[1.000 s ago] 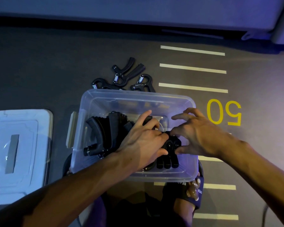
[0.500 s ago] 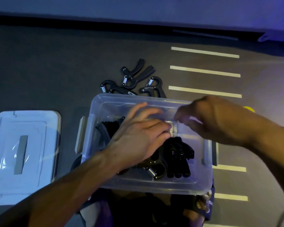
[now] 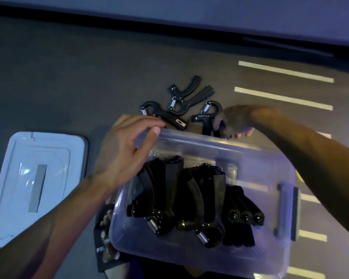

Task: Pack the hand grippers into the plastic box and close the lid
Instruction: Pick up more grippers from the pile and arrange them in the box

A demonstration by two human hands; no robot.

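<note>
Head-camera view, looking down at a dark grey floor (image 3: 69,81) marked with white stripes (image 3: 283,98). A clear plastic box (image 3: 270,256) sits open in the lower centre, a grey latch handle (image 3: 278,210) on its right end. Inside it lie several black hand grippers (image 3: 201,196), packed side by side with their handles pointing away from the viewer and their steel springs (image 3: 201,237) toward the near wall; three round knob ends (image 3: 246,217) show at the right of the group.

The lid (image 3: 10,178), pale and translucent with a grey strip at its centre, rests flat on the floor to the left of the box, well apart from it.

The left hand (image 3: 125,150) hangs over the far left corner of the box, fingers loosely curled and empty, the thumb tip at the rim. The right hand (image 3: 236,121) reaches beyond the far wall and is closed around the handles of a loose hand gripper (image 3: 207,119) lying on the floor just behind the box. Two further grippers lie there: one (image 3: 163,117) touching the far rim near the left fingertips, another (image 3: 187,96) farther back with its handles spread.

A sandalled foot (image 3: 106,224) shows beneath the near left corner of the box.
</note>
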